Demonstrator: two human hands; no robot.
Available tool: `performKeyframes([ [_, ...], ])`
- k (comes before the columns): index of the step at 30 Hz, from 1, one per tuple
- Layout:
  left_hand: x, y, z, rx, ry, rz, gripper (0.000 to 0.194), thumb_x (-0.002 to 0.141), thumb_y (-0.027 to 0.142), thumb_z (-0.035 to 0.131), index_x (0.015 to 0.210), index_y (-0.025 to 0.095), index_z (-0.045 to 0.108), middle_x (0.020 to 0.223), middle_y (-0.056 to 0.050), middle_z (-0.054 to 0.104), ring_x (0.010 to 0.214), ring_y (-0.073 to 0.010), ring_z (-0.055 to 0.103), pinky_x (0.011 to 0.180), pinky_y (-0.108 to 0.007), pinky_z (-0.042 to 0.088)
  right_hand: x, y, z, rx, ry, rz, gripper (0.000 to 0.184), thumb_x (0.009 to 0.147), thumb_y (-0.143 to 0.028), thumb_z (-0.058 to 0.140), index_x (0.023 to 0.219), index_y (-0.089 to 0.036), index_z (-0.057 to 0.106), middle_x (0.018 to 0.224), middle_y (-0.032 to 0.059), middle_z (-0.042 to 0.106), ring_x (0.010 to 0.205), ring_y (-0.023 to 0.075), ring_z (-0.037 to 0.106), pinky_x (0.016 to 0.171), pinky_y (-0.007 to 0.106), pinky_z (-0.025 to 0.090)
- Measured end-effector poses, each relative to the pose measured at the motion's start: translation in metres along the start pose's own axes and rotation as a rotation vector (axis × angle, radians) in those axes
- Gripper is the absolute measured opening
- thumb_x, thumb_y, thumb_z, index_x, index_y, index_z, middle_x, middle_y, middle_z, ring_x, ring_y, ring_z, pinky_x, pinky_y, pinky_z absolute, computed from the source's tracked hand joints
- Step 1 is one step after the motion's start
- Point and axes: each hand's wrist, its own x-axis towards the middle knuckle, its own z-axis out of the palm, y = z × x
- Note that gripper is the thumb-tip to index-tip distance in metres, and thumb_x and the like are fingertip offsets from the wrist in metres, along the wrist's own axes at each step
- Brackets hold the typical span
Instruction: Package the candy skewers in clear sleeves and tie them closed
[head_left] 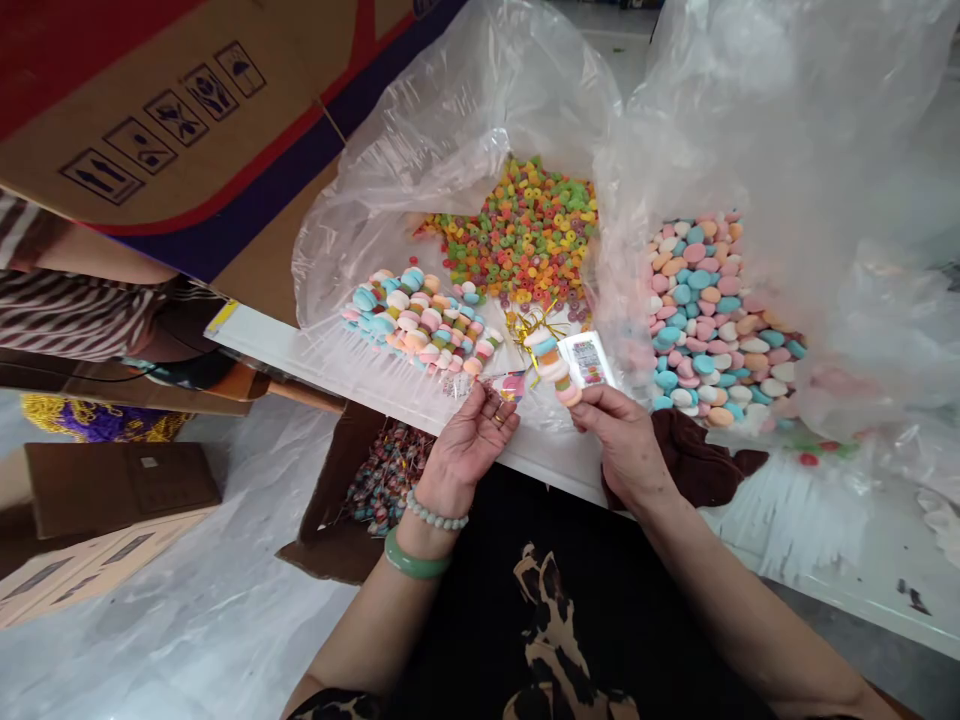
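Step in hand: judged to be the finishing of a strand of pastel disc candies (549,362), held at lower centre of the frame. The right hand (619,445) has its grip pressed together on the strand's lower end, with a printed packet (590,360) just beside the candies. The left hand (466,450) is just left of the strand, its fingers (491,420) extended toward a small printed tag (511,386); whether they pinch the tag cannot be determined. Gold twist ties (534,335) lie just above the strand.

The next move calls for a steady hold on strand and packet together.

Hard to make out: the fingers hide the strand's lower end, so any stick or fastening there cannot be confirmed. A plastic bag (750,130) partly covers a heap of disc candies (712,310) at right. A striped sleeve (67,310) is cut off at the left edge.
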Motion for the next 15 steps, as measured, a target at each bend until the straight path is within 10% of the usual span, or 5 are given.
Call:
performKeyframes([
  [15, -0.004, 0.013, 0.003, -0.131, -0.01, 0.101, 0.02, 0.096, 0.027, 0.053, 0.085, 0.019, 0.068, 0.074, 0.0, 0.074, 0.067, -0.0103, 0.07, 0.076, -0.027, 0.058, -0.021, 0.002, -0.003, -0.603, -0.017, -0.503, 0.015, 0.092, -0.022, 0.056, 0.081, -0.022, 0.066, 0.074, 0.0014, 0.059, 0.069, 0.0151, 0.057, 0.069, 0.028, 0.044],
])
